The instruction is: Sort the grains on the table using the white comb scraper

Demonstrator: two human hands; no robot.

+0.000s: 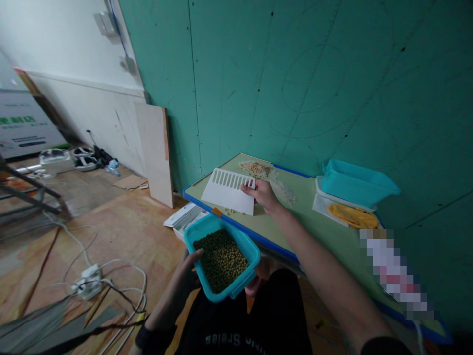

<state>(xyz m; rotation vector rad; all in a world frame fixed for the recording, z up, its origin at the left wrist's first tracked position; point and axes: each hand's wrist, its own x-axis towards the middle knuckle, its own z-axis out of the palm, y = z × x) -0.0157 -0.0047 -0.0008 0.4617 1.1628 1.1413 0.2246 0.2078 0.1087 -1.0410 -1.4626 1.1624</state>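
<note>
My left hand [191, 266] grips the near left rim of a teal plastic container [242, 244] filled with small green beans [220, 259], held below the front edge of the table [318, 222]. My right hand [263, 195] holds a white slotted scraper board [228, 191] by its right end. The board's lower edge rests on the tabletop near the edge, just above the container. A few loose grains lie by that edge. Two heaps of grain [256, 169] sit on the table beyond the board.
At the table's right stand a teal tub [356, 183] on a white tray with a yellow item [351, 216]. A teal wall rises behind. On the wooden floor at left lie cables, a power strip [87, 281] and a leaning board [155, 153].
</note>
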